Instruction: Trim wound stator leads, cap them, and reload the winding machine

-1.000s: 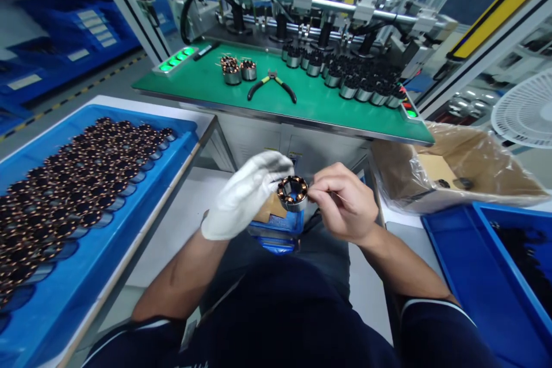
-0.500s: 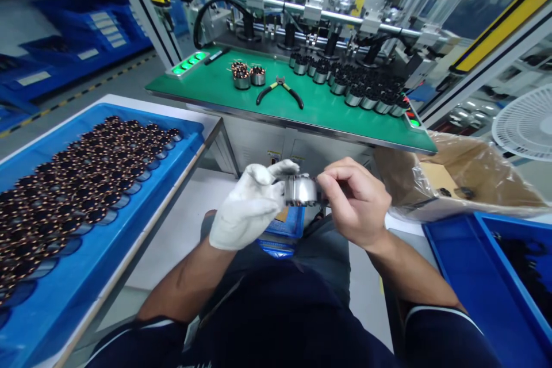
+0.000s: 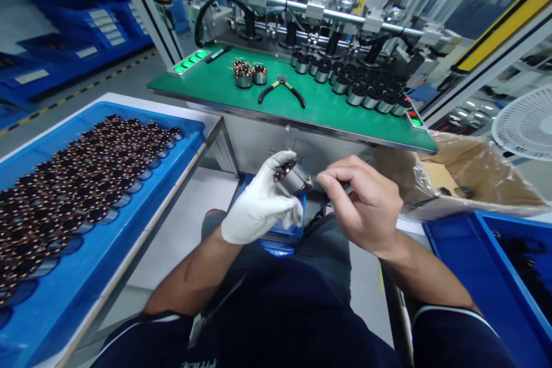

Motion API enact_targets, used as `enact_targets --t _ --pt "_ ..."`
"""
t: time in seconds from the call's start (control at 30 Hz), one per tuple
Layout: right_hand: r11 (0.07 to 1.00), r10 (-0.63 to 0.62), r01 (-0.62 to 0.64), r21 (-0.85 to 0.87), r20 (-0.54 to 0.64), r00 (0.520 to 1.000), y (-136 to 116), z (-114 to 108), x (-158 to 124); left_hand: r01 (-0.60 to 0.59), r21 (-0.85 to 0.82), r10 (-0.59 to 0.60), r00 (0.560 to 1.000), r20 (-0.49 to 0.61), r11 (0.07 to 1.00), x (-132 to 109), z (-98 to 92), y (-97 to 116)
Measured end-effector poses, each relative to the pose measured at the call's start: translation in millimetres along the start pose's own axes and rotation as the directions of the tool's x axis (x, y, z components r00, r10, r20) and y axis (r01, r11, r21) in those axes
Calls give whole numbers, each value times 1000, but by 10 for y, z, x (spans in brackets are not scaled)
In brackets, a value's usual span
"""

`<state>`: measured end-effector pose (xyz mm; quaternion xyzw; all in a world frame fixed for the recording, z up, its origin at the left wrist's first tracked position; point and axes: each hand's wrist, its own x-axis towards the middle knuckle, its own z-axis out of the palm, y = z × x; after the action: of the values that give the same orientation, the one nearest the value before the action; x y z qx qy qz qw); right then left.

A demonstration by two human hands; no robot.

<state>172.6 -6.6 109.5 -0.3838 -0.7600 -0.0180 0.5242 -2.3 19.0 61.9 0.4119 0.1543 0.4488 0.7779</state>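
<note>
My left hand (image 3: 263, 202), in a white glove, is closed around a motor stator (image 3: 295, 178) with a smooth metal ring and dark, copper-flecked ends. The stator is tilted, one end facing the palm. Just right of it, a small gap away, is my bare right hand (image 3: 364, 204). Its thumb and forefinger are pinched together and the other fingers curl in; whether anything small is between them I cannot make out. Beyond both hands, wire-cutting pliers (image 3: 282, 91) lie with handles spread on the green worktop (image 3: 207, 89), near a few copper-wound stators (image 3: 244, 77).
At left, a blue tray (image 3: 190, 126) holds rows of wound stators. Many black-topped stators (image 3: 356, 93) crowd the worktop's right side, before a machine (image 3: 314, 8). A plastic-lined carton (image 3: 487, 184), a blue bin (image 3: 457, 241) and a white fan (image 3: 524, 121) are at right.
The stator has turned from level to tilted in my left hand, showing its copper-flecked end. My right hand has come away from it, slightly to the right.
</note>
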Motion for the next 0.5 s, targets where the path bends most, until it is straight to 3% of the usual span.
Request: enact_targets --t 0.17,0.23,0.3,0.33,0.4,0.43,0.47,0.5 --pt "971 110 -117 208 43 993 6 -2 85 -240 -66 238 970 -44 968 29 -97 71" --pt "947 54 -81 311 94 994 30 -16 141 -234 -65 229 971 -76 970 87 -163 84" --pt "929 -31 -18 371 125 992 61 -24 192 -10 -16 10 1000 -2 1000 145 -222 80" --pt "921 -67 9 388 136 988 77 -25 213 166 19 -167 982 85 986 163 -244 76" --pt "913 -107 36 406 152 983 102 -25 238 449 93 -456 843 284 888 168 -262 74" --pt "915 -113 44 400 151 982 111 -26 242 508 110 -511 782 358 854 157 -257 76" --pt "923 -109 45 383 146 983 117 -28 240 505 107 -504 771 389 856 140 -241 79" --pt "934 -94 39 354 139 986 120 -31 232 450 86 -448 813 373 889 121 -218 80"
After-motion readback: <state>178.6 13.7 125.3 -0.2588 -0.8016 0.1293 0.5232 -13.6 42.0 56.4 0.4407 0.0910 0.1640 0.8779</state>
